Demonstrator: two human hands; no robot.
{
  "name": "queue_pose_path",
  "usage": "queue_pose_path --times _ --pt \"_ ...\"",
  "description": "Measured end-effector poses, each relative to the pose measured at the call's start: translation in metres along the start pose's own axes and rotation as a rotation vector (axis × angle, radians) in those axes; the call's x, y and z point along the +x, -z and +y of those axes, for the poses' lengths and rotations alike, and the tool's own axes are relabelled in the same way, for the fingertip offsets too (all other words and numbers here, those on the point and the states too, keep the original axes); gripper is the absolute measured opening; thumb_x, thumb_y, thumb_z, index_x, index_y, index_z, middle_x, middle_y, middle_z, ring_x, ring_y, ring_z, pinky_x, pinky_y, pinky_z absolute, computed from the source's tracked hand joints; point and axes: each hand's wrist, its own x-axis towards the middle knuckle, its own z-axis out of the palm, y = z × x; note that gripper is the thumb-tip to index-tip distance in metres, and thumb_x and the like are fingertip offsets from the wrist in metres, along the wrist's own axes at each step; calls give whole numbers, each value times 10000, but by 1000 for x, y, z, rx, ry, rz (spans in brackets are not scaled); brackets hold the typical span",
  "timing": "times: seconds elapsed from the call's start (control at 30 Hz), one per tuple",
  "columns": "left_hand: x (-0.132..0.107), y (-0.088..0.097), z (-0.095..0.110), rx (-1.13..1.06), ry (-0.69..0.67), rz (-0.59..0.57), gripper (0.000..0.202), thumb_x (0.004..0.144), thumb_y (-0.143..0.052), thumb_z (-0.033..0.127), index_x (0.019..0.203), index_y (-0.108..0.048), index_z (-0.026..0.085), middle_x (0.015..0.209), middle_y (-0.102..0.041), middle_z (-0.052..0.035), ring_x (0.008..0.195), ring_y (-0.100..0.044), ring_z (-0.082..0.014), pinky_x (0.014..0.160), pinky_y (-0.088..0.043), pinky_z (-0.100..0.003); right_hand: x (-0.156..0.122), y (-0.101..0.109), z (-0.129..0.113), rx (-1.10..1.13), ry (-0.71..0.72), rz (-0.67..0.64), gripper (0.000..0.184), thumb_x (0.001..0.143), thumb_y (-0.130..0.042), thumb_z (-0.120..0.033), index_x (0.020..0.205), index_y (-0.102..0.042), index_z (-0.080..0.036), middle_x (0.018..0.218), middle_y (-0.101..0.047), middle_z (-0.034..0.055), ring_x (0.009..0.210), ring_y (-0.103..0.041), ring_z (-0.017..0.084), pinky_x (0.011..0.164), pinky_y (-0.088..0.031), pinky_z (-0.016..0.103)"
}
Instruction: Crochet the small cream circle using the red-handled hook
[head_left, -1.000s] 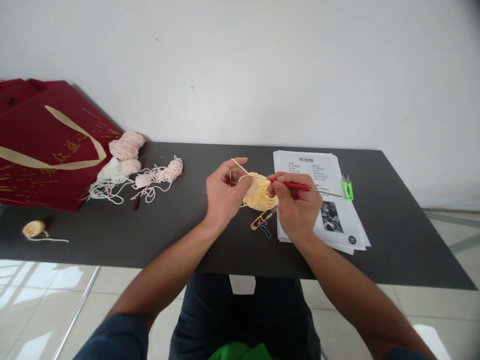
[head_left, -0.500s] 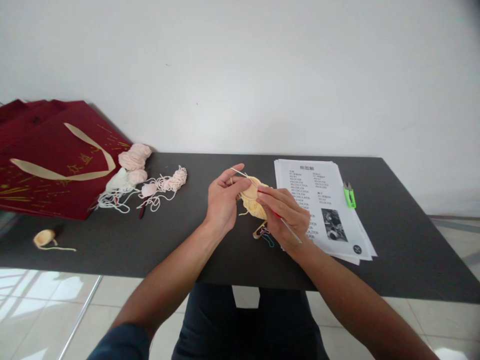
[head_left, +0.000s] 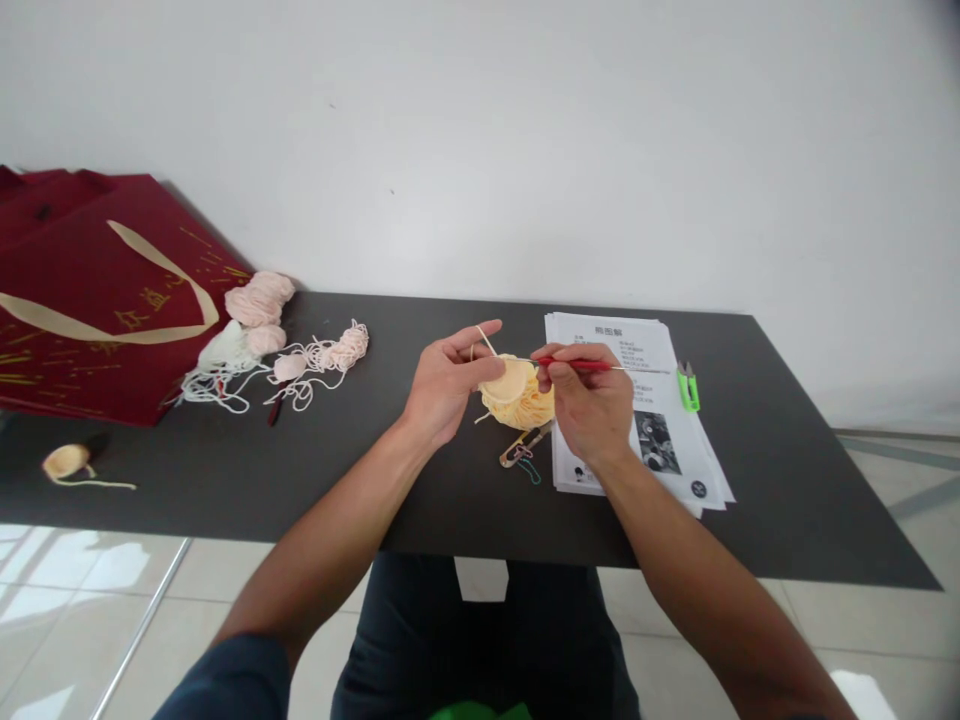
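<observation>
My left hand (head_left: 444, 385) pinches a small round yellow crochet piece (head_left: 509, 379), with a strand of yellow yarn running over its raised index finger. My right hand (head_left: 589, 398) grips a red-handled crochet hook (head_left: 581, 364), held level with its tip at the piece. A loose yellow yarn bundle (head_left: 525, 405) lies on the dark table (head_left: 420, 490) just under both hands.
A stack of printed sheets (head_left: 645, 400) lies to the right, with green snips (head_left: 686, 386) beyond it. A clip and stitch markers (head_left: 523, 452) lie below the yarn. Pink and white yarn (head_left: 277, 340), a red bag (head_left: 97, 300) and a small beige piece (head_left: 67, 462) sit at left.
My right hand swung the hook from pointing down and right back up to level, toward the piece. The left hand keeps its hold on the yellow piece.
</observation>
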Motion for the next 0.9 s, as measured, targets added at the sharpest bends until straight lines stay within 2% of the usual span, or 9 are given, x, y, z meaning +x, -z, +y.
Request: queue_pose_path --times 0.1,0.2,0.27,0.4,0.5,0.77,0.9 --pt "0 0 -1 98 -17 34 572 600 -842 111 1165 -760 133 655 -643 54 558 -512 -64 576 -402 -218 0 3 -6 -123 92 -15 131 844 -819 -273 869 -690 -276 913 -795 -20 631 -638 111 677 -548 316" --pt "0 -2 -2 202 -67 92 574 619 -808 123 1190 -755 128 676 -673 38 569 -537 -78 584 -427 -225 -5 2 -10 -261 189 -14 113 865 -799 -268 885 -690 -289 913 -790 -11 779 -704 157 751 -574 349" --pt "-2 -3 -3 251 -121 110 577 639 -784 126 1214 -749 135 683 -671 37 567 -539 -81 568 -425 -223 -8 0 -11 -293 220 -5 105 876 -788 -255 896 -692 -291 919 -788 -6 808 -711 163 768 -577 354" --pt "-4 -4 -6 337 -246 89 526 679 -741 111 1202 -761 165 674 -644 45 547 -505 -70 536 -408 -212 -12 -4 -15 -268 173 57 118 879 -789 -251 901 -675 -274 915 -789 -9 615 -633 110 640 -550 306" --pt "-5 -4 -7 373 -292 49 480 684 -729 100 1154 -781 179 669 -631 50 545 -489 -63 534 -406 -205 -11 -4 -17 -238 150 75 173 855 -815 -289 887 -650 -250 889 -786 -13 570 -616 95 576 -529 281" --pt "-2 -2 -5 323 -223 21 398 647 -747 103 1034 -808 173 664 -636 40 549 -501 -66 518 -391 -200 -9 -3 -18 -175 178 74 209 818 -853 -285 859 -652 -242 827 -777 -13 623 -652 106 616 -541 278" --pt "0 0 -6 299 -205 14 365 654 -758 104 1006 -813 183 672 -634 39 551 -495 -64 520 -381 -199 -6 1 -14 -107 120 53 215 814 -857 -299 872 -656 -251 854 -786 -10 643 -658 109 601 -530 268"
